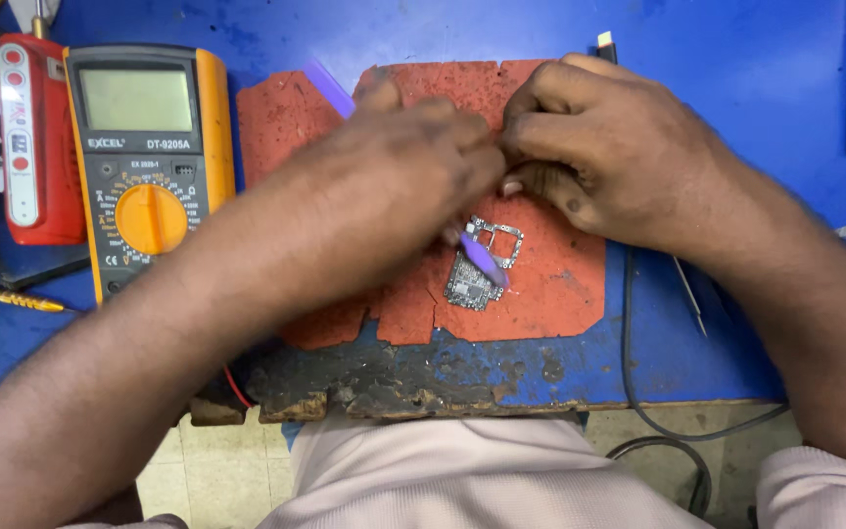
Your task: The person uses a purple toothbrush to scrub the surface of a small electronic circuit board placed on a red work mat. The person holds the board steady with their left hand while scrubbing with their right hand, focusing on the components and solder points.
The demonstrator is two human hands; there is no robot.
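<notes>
While both hands grip, L hand (399, 176) holds purple brush (482, 257) on board (482, 260), R hand (599, 147) clenched at mat (560, 284) edge.

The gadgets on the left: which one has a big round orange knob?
The grey multimeter with the orange case. The red gadget beside it shows no knob.

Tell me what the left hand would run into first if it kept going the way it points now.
The left hand points right, toward the right hand, whose knuckles sit right against it above the small circuit board. It would likely meet that hand first; depth is hard to judge.
</notes>
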